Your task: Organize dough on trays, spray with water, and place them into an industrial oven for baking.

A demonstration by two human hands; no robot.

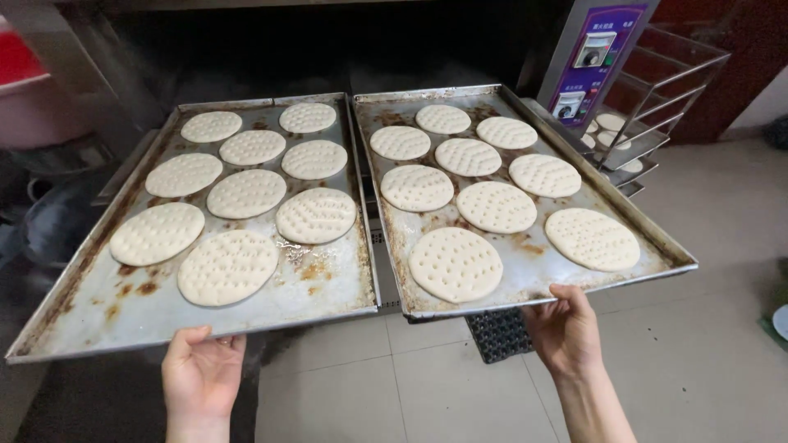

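Two metal baking trays, held side by side at the mouth of a dark oven, their inner long edges almost touching.

Left tray: shallow, rectangular, rimmed, its floor stained with brown baked-on patches. Carries nine pale raw dough rounds, flat, pricked all over with rows of small holes, laid in staggered rows and mostly just apart. The near part of the tray floor lies bare. Left hand grips the near short edge from below, thumb curled up against the rim, fingers hidden under the tray.

Right tray: same kind, same staining, tilted slightly so that its far end points into the oven. Carries nine pricked dough rounds of the same sort, the two nearest being the largest in view. Right hand clasps the near short edge, fingertips hooked over the rim, palm beneath.

Surroundings: a grey oven control panel with a purple face and two small dials, just right of the oven opening. Beyond it a wire rack with shelves, on which a few more dough rounds show. Below the trays a light tiled floor; a dark perforated mat lies on it between the hands. A pink container stands at far left.
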